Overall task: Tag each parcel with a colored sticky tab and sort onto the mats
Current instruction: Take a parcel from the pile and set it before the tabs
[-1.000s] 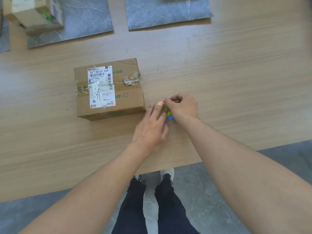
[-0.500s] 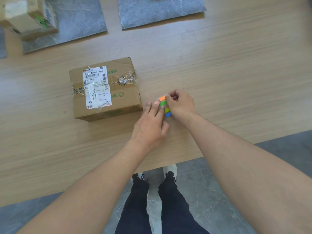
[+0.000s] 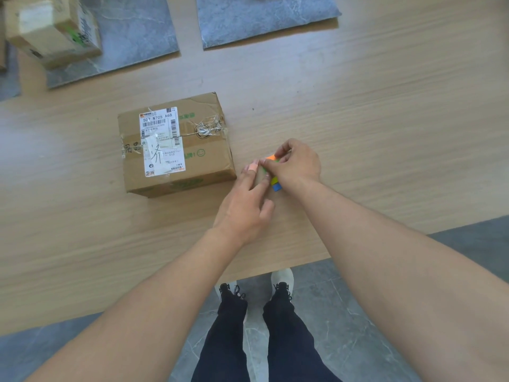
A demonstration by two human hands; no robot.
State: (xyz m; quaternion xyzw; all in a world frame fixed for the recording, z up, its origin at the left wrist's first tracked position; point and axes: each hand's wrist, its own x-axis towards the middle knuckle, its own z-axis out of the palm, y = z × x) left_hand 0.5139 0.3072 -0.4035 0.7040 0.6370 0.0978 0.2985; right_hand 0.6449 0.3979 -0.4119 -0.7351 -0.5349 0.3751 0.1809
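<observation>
Right hand point(image 3: 297, 166) pinches, apparently, an orange tab point(image 3: 271, 158) off the sticky-tab pad point(image 3: 275, 184); left hand point(image 3: 245, 208), grip loose, steadies it just beside the parcel point(image 3: 176, 144) on the worktop point(image 3: 385, 133).

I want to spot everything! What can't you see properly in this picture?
Head view only:
- Sticky tab pad: mostly hidden under the left hand and right hand.
- Far parcel: blurred, cut by the top edge.
- Near parcel: small label print unreadable.
- Grey mats: cut off at top.
</observation>
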